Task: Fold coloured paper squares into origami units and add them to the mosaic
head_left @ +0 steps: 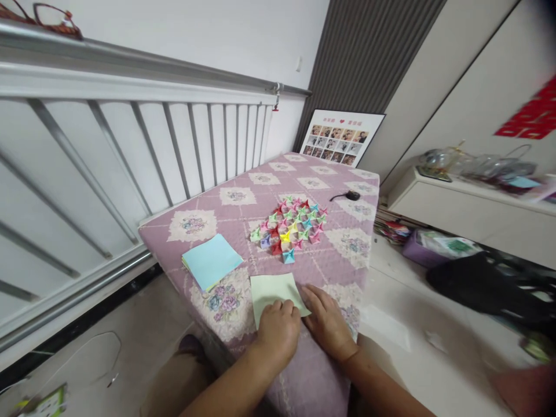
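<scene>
A pale green square of paper (278, 289) lies flat near the table's close edge. My left hand (280, 330) rests on its near part with the fingers curled and pressed down at the paper; the fingertips are mostly hidden. My right hand (328, 321) lies along the paper's right edge, fingers stretched out and touching or very near it. Just beyond the sheet stand several small folded paper pieces (285, 236) in red, pink, green, yellow and blue, set out in rows. To the left is a stack of square paper (212, 260) with a light blue sheet on top.
A purple patterned cloth (304, 359) covers the table. A small black object with a thin tail (353, 196) lies at the far right. A white radiator (130, 145) borders the left side, and a framed photo board (341, 138) leans beyond the far end.
</scene>
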`<state>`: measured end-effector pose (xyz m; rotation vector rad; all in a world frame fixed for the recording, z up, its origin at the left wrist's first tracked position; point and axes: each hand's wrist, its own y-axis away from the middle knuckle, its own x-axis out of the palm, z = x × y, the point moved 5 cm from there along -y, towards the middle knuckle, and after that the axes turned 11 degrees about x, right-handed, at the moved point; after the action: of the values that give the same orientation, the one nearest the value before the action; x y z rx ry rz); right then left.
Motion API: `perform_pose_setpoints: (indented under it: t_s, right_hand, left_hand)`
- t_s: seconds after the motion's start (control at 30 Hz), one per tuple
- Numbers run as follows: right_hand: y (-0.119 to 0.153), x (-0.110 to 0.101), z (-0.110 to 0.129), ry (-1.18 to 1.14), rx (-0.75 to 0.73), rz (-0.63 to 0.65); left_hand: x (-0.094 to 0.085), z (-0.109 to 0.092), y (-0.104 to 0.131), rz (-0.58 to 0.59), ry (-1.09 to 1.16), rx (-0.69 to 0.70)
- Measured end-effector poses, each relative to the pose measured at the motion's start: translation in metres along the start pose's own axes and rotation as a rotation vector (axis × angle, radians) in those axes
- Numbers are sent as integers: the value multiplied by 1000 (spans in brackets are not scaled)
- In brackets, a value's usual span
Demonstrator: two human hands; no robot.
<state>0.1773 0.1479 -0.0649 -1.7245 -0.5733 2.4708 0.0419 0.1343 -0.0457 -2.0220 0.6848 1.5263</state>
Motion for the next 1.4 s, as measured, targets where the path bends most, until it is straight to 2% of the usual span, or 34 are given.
perform_pose_setpoints:
  t_s: [0.13,0.23,0.3,0.37,0.47,0.53,0.67,0.77,0.97,1.17,1.23,1.3,1.4]
  right_hand:
    - [2,-3,8,-56,-118,18]
    - [3,-2,8,-113,-148,59]
    - [2,-3,7,-147,-139,52]
    - [1,-5,7,-184,-138,32]
    - [-1,-6,6,-236,-138,7]
    - [-2,-6,5,-260,-130,-3]
    - [-3,-4,0,-298,-55,-13]
    - [-5,-3,-4,-321,13,-16]
    - [-15,3,-5,-297,191,9]
    - [-22,13,-1,-142,398,-98]
    - [-23,14,1,-100,422,-103]
    - [-24,14,3,-66,438,-106]
    - [-24,12,4,-35,446,-106]
  left_hand:
    - [-7,-6,4,9,36,31]
    - [-21,0,11,21,139,141]
    - [-33,14,19,-5,231,220]
    - [-39,38,28,-8,295,189]
    - [-35,71,38,28,295,71]
    - [-29,79,38,20,276,44]
    - [-23,78,31,-48,308,5]
    - [-19,73,25,-48,338,-22]
    - [-15,86,30,17,297,-329]
    - [-18,89,32,42,198,-473]
    - [-21,87,33,6,136,-480]
    - [-25,81,33,-89,59,-449]
    - [-25,61,31,-169,-16,-270]
